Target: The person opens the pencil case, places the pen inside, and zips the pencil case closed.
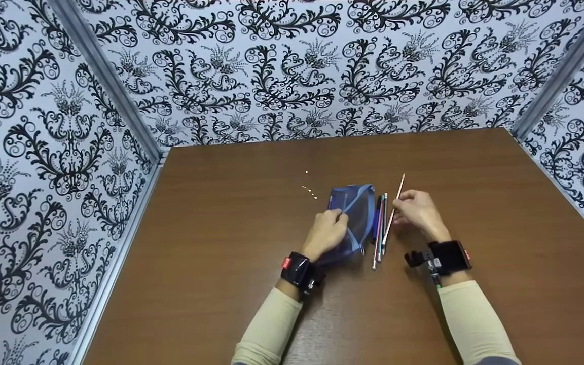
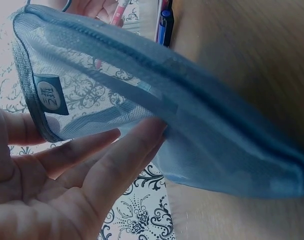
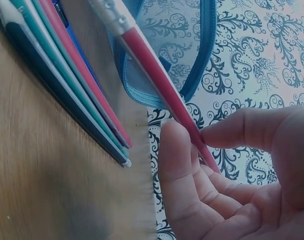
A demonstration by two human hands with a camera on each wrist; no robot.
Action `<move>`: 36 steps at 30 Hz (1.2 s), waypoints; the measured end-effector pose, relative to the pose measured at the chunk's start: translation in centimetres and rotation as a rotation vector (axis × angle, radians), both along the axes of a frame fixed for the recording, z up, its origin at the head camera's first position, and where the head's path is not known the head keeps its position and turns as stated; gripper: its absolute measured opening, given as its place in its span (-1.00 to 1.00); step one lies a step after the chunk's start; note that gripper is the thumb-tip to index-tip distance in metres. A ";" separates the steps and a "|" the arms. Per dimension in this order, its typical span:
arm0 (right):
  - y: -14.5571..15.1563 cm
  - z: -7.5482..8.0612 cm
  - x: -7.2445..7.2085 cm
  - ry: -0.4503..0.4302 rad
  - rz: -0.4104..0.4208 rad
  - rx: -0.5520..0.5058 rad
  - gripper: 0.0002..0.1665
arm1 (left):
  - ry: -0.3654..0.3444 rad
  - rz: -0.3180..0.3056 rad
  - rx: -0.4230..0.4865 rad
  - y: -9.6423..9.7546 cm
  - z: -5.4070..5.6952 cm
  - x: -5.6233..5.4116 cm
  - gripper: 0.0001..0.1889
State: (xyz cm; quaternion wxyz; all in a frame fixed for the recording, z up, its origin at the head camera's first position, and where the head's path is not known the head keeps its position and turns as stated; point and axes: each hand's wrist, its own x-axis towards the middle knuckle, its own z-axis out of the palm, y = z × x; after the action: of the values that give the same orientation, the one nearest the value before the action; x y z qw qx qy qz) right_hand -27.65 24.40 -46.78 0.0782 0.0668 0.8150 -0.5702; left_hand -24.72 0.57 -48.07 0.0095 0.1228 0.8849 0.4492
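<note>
My left hand point(image 1: 326, 232) holds a blue mesh zip pouch point(image 1: 359, 215) by its left side, its zipped mouth spread apart toward the right. In the left wrist view, fingers and thumb grip the pouch mesh point(image 2: 217, 145) near a small dark label point(image 2: 50, 95). Just right of the pouch, my right hand point(image 1: 420, 210) pinches a red-and-white pencil point(image 3: 159, 75) between thumb and fingertips, raised and slanting. Between pouch and right hand lie several pencils and pens, among them a green pencil point(image 3: 66, 75), a dark pencil point(image 3: 46, 90) and a blue pen point(image 1: 375, 228).
The brown wooden table point(image 1: 221, 213) runs back to a patterned wall point(image 1: 292, 76), with side walls point(image 1: 43, 177) at left and right. Small bright specks point(image 1: 310, 191) show on the tabletop beyond the pouch. Both wrists wear black camera bands point(image 1: 450, 256).
</note>
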 end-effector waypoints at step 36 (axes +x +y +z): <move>-0.3 0.3 0.1 0.072 -0.014 -0.067 -0.52 | -0.013 -0.002 0.012 0.0 -0.1 0.1 -0.72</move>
State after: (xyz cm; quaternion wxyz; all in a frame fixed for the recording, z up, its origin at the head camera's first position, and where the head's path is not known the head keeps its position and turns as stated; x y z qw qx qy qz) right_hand -27.60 24.06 -46.46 0.0470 0.0495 0.7973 -0.5997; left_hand -24.65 0.55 -48.13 0.0150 0.1207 0.8820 0.4553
